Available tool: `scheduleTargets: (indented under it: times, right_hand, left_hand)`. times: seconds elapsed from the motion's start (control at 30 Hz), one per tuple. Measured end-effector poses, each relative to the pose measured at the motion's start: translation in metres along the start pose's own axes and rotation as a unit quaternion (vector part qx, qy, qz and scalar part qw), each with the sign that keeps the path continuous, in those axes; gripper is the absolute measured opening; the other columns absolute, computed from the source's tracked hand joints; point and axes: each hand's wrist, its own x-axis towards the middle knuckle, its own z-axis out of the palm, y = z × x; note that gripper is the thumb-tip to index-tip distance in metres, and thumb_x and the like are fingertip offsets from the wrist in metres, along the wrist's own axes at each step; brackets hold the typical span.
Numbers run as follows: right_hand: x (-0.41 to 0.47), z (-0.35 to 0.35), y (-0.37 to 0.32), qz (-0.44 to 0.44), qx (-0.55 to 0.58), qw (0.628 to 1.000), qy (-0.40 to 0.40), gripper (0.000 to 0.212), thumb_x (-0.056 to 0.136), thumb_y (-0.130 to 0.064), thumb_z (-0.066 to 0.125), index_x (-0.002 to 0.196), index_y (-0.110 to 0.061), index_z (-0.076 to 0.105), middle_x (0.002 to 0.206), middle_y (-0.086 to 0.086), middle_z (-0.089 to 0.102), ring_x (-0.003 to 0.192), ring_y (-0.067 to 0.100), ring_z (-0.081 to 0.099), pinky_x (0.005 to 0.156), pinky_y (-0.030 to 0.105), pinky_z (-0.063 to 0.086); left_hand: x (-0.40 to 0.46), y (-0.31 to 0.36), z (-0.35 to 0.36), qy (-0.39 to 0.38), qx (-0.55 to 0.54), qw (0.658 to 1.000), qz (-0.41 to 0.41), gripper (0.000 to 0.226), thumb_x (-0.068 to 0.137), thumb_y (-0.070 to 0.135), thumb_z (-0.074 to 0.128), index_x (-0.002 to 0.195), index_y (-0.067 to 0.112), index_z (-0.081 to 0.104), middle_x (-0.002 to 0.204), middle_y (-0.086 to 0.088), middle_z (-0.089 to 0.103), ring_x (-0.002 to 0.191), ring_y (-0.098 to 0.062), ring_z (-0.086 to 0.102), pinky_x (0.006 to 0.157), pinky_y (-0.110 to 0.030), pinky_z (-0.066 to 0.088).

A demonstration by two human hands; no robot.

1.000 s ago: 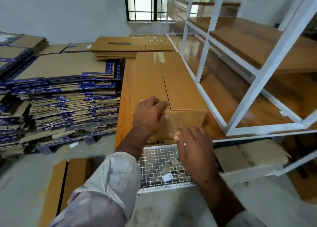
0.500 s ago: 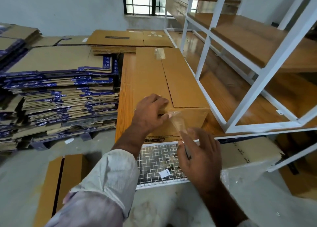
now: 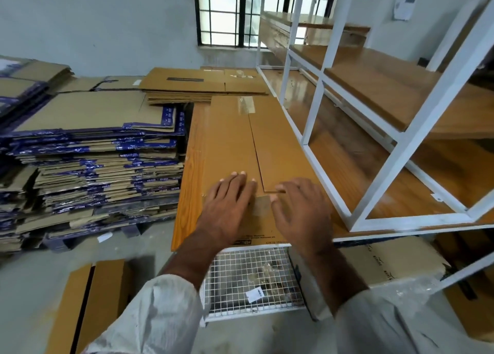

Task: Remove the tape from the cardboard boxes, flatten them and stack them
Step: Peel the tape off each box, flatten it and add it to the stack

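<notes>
- On the wood-grain worktop (image 3: 187,193) lay the long cardboard box (image 3: 230,145), its long axis running straight away from the person toward the window (image 3: 227,11).
- Left hand (image 3: 227,206) rested flat on the near end of the box, fingers straight, gripping nothing.
- Right hand (image 3: 299,206) lay just beside it, fingertips at the near corner of the right top flap (image 3: 278,150); fingers looked slightly bent, but no hold was plain.
- Both hands sat at the near end, the right one nearer the centre seam, so I judged that lifting that flap fell to it.
- Clear tape (image 3: 247,104) was visible only at the far end, well away from both hands.
- White shelf frame (image 3: 312,108) stood close along the box's right side and might crowd an opening flap.
- Flattened cardboard stacks (image 3: 93,150) lay to the left; a wire basket (image 3: 251,281) holding scraps sat below the worktop edge.
</notes>
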Motion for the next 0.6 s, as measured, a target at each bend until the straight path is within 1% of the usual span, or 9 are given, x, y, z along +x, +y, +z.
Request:
scheduleTargets:
  times: [0.07,0.13,0.2,0.27,0.33,0.37,0.43,0.53,0.6]
  right_hand:
    - [0.023,0.004,0.004,0.022,-0.002,0.998,-0.055,0.028,0.095,-0.045,0.055,0.110,-0.025,0.067,0.114,-0.003,0.062,0.105,0.017,0.055,0.091,0.045,0.049]
    - [0.045,0.010,0.010,0.042,-0.009,0.992,-0.120,0.028,0.096,-0.054,0.050,0.106,-0.031,0.064,0.114,-0.006,0.059,0.108,0.017,0.053,0.094,0.043,0.045]
    - [0.068,0.012,0.016,0.076,-0.005,0.982,-0.174,0.024,0.097,-0.057,0.052,0.103,-0.034,0.059,0.116,-0.007,0.056,0.112,0.017,0.051,0.098,0.043,0.038]
    - [0.089,0.011,0.026,0.128,-0.002,0.967,-0.219,0.027,0.096,-0.058,0.056,0.110,-0.035,0.057,0.126,-0.006,0.054,0.121,0.019,0.048,0.101,0.046,0.035]
    - [0.104,0.011,0.042,0.177,0.002,0.951,-0.252,0.046,0.093,-0.062,0.060,0.128,-0.034,0.053,0.142,-0.003,0.049,0.133,0.025,0.042,0.106,0.049,0.036]
    - [0.111,0.014,0.052,0.189,0.007,0.946,-0.261,0.057,0.091,-0.064,0.061,0.137,-0.032,0.050,0.149,0.000,0.046,0.138,0.028,0.039,0.109,0.050,0.038]
    - [0.122,0.023,0.070,0.196,0.005,0.940,-0.278,0.070,0.087,-0.070,0.061,0.145,-0.034,0.044,0.156,0.006,0.041,0.144,0.033,0.036,0.112,0.053,0.039]
    - [0.136,0.031,0.086,0.226,0.041,0.917,-0.328,0.082,0.079,-0.082,0.058,0.146,-0.040,0.039,0.154,0.009,0.044,0.136,0.036,0.047,0.108,0.053,0.046]
    - [0.139,0.030,0.092,0.237,0.088,0.901,-0.353,0.086,0.079,-0.082,0.060,0.149,-0.040,0.036,0.152,0.007,0.048,0.131,0.034,0.053,0.105,0.052,0.049]
  left_hand:
    - [0.003,-0.003,-0.013,-0.012,-0.063,0.998,-0.001,0.095,0.075,0.028,0.066,0.160,0.022,0.024,0.164,-0.007,0.023,0.153,-0.027,0.018,0.122,-0.045,0.013]
    - [0.010,-0.008,-0.027,-0.030,-0.125,0.991,-0.029,0.079,0.075,0.036,0.050,0.153,0.028,0.039,0.154,0.000,0.036,0.143,-0.023,0.031,0.115,-0.042,0.023]
    - [0.023,-0.016,-0.036,-0.018,-0.198,0.978,-0.067,0.062,0.080,0.040,0.043,0.139,0.030,0.057,0.137,0.004,0.052,0.128,-0.021,0.046,0.108,-0.042,0.035]
    - [0.038,-0.023,-0.042,0.002,-0.282,0.952,-0.122,0.051,0.085,0.041,0.041,0.124,0.027,0.069,0.121,0.005,0.062,0.118,-0.019,0.054,0.102,-0.042,0.042]
    - [0.054,-0.026,-0.046,-0.002,-0.276,0.946,-0.171,0.046,0.090,0.047,0.043,0.121,0.026,0.070,0.119,0.003,0.060,0.120,-0.022,0.054,0.102,-0.040,0.042]
    - [0.061,-0.027,-0.047,-0.015,-0.242,0.951,-0.193,0.043,0.094,0.052,0.046,0.123,0.028,0.067,0.125,0.002,0.056,0.125,-0.023,0.049,0.104,-0.041,0.039]
    - [0.073,-0.026,-0.046,-0.048,-0.198,0.948,-0.244,0.043,0.098,0.053,0.053,0.133,0.029,0.058,0.140,-0.002,0.044,0.134,-0.026,0.037,0.110,-0.045,0.031]
    - [0.087,-0.024,-0.047,-0.062,-0.186,0.932,-0.305,0.057,0.096,0.055,0.057,0.145,0.027,0.046,0.150,-0.009,0.035,0.137,-0.034,0.031,0.108,-0.051,0.034]
    - [0.096,-0.030,-0.046,-0.073,-0.204,0.912,-0.347,0.063,0.092,0.057,0.062,0.146,0.032,0.042,0.144,-0.011,0.039,0.129,-0.036,0.040,0.101,-0.053,0.044]
